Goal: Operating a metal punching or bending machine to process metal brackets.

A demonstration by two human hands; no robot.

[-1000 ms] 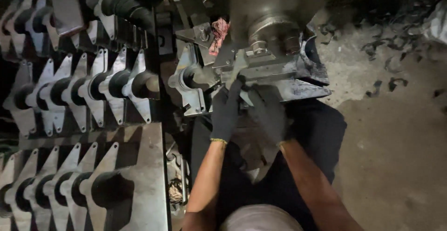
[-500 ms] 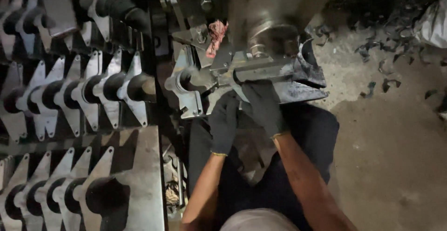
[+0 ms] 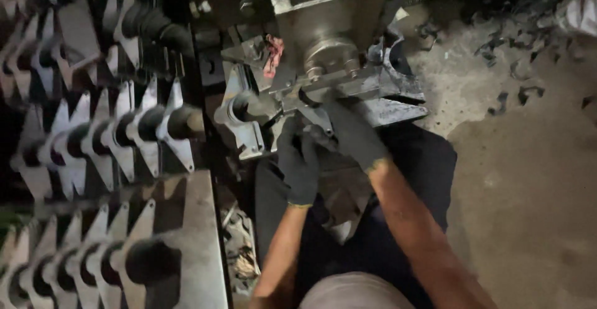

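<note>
Both my hands wear dark gloves. My left hand [image 3: 300, 159] and my right hand [image 3: 354, 133] meet on a small dark metal part [image 3: 318, 136] just under the clamp of a grey machine [image 3: 333, 47]. Their fingers close around it; how much each one grips is hard to see. A flat metal plate [image 3: 398, 111] juts out from the machine to the right of my right hand. A metal bracket with a round tube [image 3: 239, 116] sits left of my left hand.
Rows of pointed metal brackets with tubes [image 3: 124, 135] fill the left side, more stacked below [image 3: 112, 253]. A red rag [image 3: 273, 54] hangs on the machine. Metal shavings [image 3: 497, 41] litter the concrete floor [image 3: 528, 191] at right.
Both hands have stayed on the part below the clamp, shifting slightly downward and closer together. The view has tilted a little.
</note>
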